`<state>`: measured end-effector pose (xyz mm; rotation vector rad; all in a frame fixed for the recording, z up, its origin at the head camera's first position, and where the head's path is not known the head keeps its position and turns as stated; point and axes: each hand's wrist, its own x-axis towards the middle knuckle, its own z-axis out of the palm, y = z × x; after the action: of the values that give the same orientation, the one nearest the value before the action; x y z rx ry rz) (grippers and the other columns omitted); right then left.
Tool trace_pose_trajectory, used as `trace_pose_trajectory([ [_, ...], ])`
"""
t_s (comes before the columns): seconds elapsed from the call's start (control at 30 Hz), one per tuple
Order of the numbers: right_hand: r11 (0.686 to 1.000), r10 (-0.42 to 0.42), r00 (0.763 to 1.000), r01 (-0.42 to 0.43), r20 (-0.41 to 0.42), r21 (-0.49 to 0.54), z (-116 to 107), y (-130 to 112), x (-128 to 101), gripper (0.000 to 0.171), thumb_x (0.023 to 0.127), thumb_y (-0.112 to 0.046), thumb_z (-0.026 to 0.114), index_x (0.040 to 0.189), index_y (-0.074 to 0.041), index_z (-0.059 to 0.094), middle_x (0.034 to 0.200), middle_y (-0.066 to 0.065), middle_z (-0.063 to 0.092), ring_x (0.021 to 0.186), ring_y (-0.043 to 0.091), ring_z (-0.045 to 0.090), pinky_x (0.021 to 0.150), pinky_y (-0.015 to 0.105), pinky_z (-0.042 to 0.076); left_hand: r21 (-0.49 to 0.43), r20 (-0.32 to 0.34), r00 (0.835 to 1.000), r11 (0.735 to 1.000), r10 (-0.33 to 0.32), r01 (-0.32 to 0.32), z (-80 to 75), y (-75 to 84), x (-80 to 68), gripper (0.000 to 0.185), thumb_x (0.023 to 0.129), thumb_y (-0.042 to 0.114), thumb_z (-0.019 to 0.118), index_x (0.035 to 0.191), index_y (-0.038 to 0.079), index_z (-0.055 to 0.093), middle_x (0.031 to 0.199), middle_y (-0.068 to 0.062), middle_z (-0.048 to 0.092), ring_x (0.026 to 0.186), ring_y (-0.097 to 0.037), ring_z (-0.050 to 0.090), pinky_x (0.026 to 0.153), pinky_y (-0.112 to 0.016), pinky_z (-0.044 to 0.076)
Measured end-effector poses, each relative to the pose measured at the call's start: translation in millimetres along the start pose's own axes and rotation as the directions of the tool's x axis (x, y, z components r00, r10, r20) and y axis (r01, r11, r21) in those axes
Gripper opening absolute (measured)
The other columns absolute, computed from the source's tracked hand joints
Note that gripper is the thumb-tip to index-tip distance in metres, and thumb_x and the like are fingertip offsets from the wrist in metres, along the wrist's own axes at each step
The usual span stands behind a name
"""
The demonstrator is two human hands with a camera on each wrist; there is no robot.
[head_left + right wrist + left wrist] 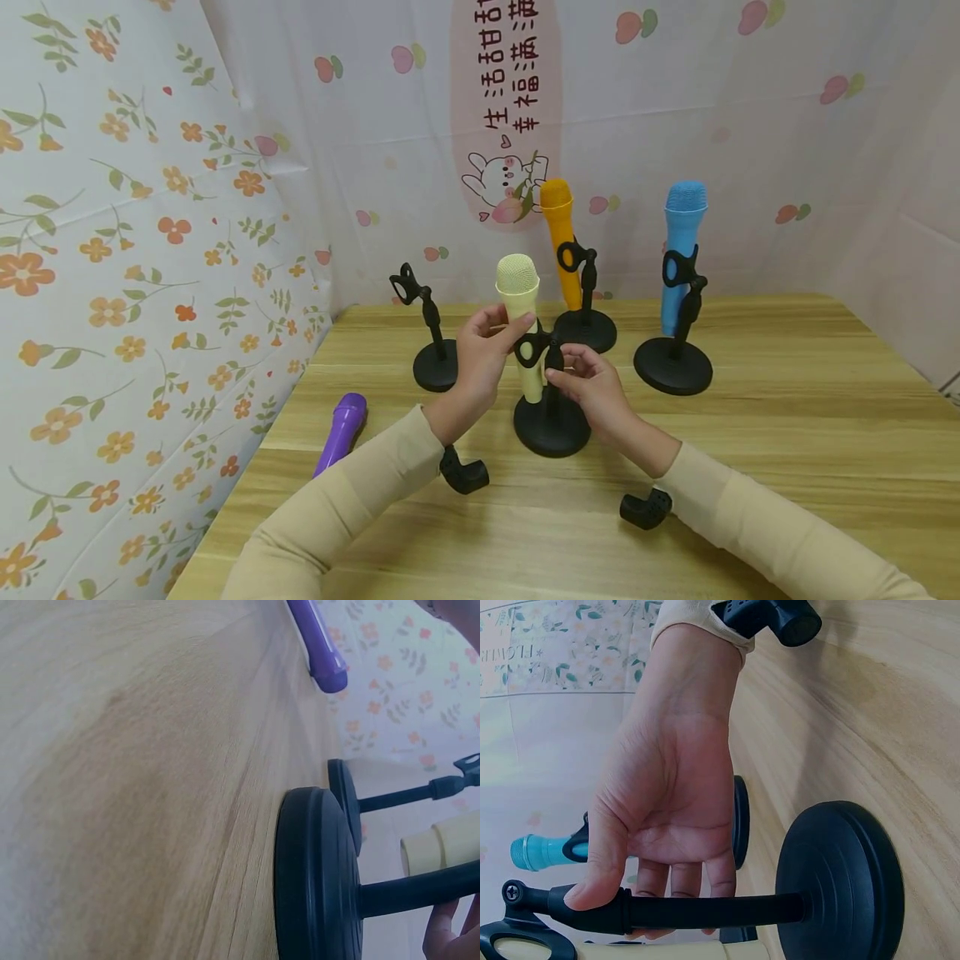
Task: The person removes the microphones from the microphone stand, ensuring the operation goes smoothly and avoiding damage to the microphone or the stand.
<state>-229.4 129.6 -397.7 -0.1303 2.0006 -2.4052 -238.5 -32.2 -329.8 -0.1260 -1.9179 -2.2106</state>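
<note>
My left hand [480,354] pinches a pale yellow microphone [517,287] below its mesh head, holding it nearly upright. The microphone is by the clip of a black desktop stand [551,429]; I cannot tell how far it sits in the clip. My right hand [597,387] grips this stand's post below the joint. In the left wrist view, the right hand [679,787] has its thumb on the near side of the post and its fingers behind. The right wrist view shows the microphone's lower end [424,855] beside the post, its tip off the tabletop.
Behind stand an orange microphone [558,221] and a blue microphone [684,225] at black stands. Another black stand [435,365], its clip without a microphone, is at the back left. A purple microphone [341,429] lies on the wooden table [787,433]. Patterned cloth [360,142] hangs behind.
</note>
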Motion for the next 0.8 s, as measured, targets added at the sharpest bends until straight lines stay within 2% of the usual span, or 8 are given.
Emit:
trace_pose_trajectory([
  [0.4, 1.000, -0.003, 1.000, 0.003, -0.002, 0.005, 0.4, 1.8, -0.2, 0.026, 0.089, -0.004, 0.070, 0.108, -0.020, 0.061, 0.096, -0.001, 0.060, 0.083, 0.011, 0.060, 0.075, 0.025, 0.051, -0.007, -0.009, 1.000, 1.000, 0.011, -0.011, -1.5, -1.4, -1.6, 0.028, 0.081, 0.020, 0.081, 0.101, 0.006, 0.068, 0.098, -0.004, 0.064, 0.087, -0.018, 0.059, 0.071, -0.029, 0.050],
  [0.8, 0.998, -0.044, 0.999, 0.044, 0.012, -0.033, -0.4, 1.2, -0.9, 0.026, 0.089, -0.005, 0.071, 0.105, -0.023, 0.061, 0.094, -0.001, 0.059, 0.081, 0.012, 0.058, 0.072, 0.024, 0.050, -0.016, 0.025, 1.000, 1.000, 0.016, -0.015, -1.7, -2.7, -0.8, 0.028, 0.084, 0.020, 0.078, 0.103, 0.005, 0.065, 0.100, -0.005, 0.062, 0.089, -0.018, 0.058, 0.076, -0.030, 0.052],
])
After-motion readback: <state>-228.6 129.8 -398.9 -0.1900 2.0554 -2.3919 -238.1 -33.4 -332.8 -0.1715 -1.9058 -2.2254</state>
